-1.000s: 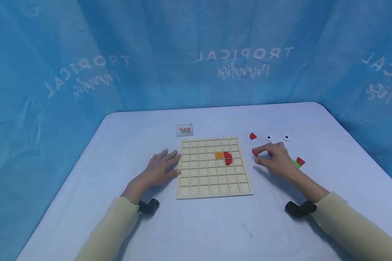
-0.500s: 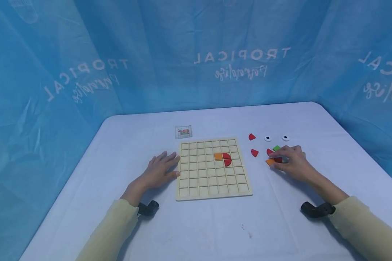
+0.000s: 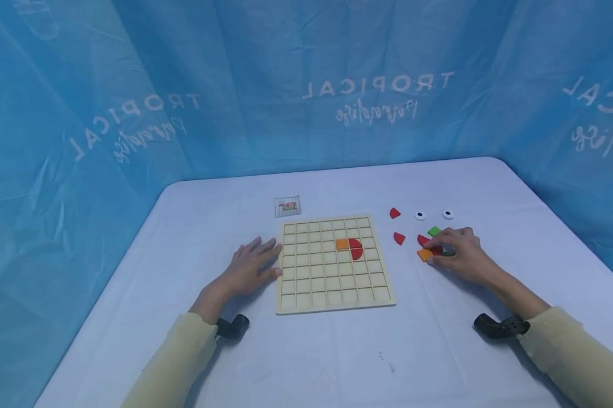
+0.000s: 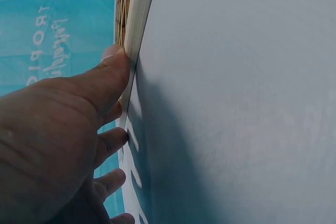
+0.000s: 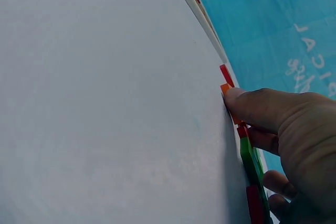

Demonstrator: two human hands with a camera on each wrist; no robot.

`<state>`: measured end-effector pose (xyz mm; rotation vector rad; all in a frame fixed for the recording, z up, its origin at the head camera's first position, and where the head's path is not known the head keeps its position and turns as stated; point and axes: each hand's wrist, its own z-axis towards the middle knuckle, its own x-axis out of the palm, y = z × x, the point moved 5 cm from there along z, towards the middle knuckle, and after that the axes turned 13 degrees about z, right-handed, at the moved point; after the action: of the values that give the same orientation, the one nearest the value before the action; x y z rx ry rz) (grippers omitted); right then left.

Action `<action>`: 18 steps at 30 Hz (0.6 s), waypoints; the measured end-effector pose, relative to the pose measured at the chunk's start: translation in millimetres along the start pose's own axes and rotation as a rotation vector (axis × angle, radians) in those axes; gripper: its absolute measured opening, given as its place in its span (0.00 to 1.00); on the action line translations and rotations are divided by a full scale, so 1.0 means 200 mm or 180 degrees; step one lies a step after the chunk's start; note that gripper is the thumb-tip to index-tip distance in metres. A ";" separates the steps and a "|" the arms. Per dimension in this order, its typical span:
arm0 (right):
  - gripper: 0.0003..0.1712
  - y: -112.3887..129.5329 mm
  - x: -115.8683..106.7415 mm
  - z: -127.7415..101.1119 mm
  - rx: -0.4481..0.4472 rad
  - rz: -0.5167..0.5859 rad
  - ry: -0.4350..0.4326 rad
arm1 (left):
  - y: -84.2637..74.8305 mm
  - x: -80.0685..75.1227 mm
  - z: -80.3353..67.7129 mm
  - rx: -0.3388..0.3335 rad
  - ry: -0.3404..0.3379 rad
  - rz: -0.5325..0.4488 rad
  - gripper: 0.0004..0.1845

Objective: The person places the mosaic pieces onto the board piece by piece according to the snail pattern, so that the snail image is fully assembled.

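Observation:
A pale wooden grid board (image 3: pixel 329 283) lies on the table, with an orange square tile (image 3: pixel 342 244) and two red quarter-circle tiles (image 3: pixel 356 254) in its cells. My left hand (image 3: pixel 247 269) rests at its left edge, fingers spread; in the left wrist view the thumb (image 4: pixel 113 69) touches the board's side. To the right of the board, my right hand (image 3: pixel 459 255) pinches a second orange square tile (image 3: pixel 423 255) among loose pieces. In the right wrist view the thumb (image 5: pixel 257 106) presses on that tile. The hand partly covers red and green tiles.
Two loose red quarter-circle tiles (image 3: pixel 398 238) lie between board and right hand. Two white eye discs (image 3: pixel 419 216) and a green tile (image 3: pixel 435 232) lie beyond the hand. A small picture card (image 3: pixel 287 206) lies behind the board. Blue curtain (image 3: pixel 306 130) hangs behind the table.
My right hand let go of a red quarter-circle tile beside the board, then moved right to the loose pieces and took hold of the orange square tile. The left hand stayed put.

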<state>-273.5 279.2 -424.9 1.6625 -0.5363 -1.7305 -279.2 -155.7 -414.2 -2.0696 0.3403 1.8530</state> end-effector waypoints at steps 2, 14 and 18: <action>0.18 0.00 0.00 0.00 0.0009 0.0023 -0.0005 | 0.00 -0.01 0.00 -0.0011 0.0005 -0.0007 0.33; 0.21 0.00 0.01 0.00 -0.0059 0.0001 -0.0024 | -0.01 -0.01 0.00 0.0015 -0.0023 0.0010 0.33; 0.23 0.00 0.01 0.00 -0.0044 -0.0033 -0.0022 | 0.00 0.00 0.00 0.0040 -0.0043 0.0021 0.33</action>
<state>-274.4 277.8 -427.3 1.6528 -0.5188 -1.7443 -279.3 -155.1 -413.6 -2.0491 0.3550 1.8630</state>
